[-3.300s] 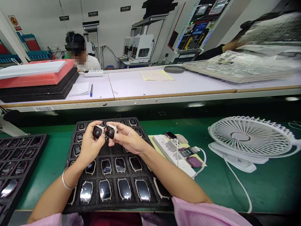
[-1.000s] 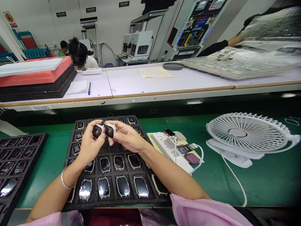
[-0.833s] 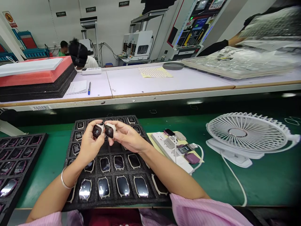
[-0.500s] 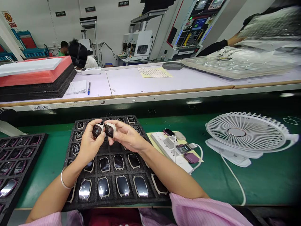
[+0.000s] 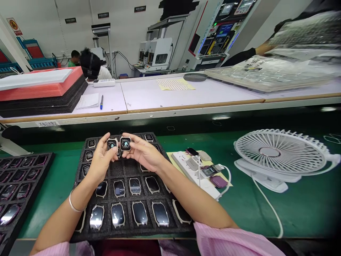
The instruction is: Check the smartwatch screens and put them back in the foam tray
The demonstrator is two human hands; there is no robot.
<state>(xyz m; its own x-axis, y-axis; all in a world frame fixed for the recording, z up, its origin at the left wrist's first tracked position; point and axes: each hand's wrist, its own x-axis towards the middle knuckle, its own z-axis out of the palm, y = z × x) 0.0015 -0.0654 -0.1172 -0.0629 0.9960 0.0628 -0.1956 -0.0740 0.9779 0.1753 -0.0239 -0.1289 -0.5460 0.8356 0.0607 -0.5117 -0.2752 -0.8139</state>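
My left hand [image 5: 100,162] pinches a small pale-cased watch body [image 5: 112,144] with a lit screen. My right hand [image 5: 144,154] pinches a second one [image 5: 125,143], also lit, right beside it. Both hands hover over the far rows of a black foam tray [image 5: 125,231] that lies on the green belt. Its near rows hold several watch bodies with dark screens [image 5: 139,213], and the far rows hold several with lit screens [image 5: 92,143]. A silver bangle [image 5: 72,206] circles my left wrist.
A second black tray of watch bodies [image 5: 16,188] lies at the left. A white power strip with chargers and small devices [image 5: 202,169] sits right of the tray, then a white fan [image 5: 282,154] with its cable. Other people work beyond the white bench [image 5: 186,96].
The two watch bodies in my hands now face the camera with lit screens, held slightly farther out over the tray. The camera view has shifted slightly.
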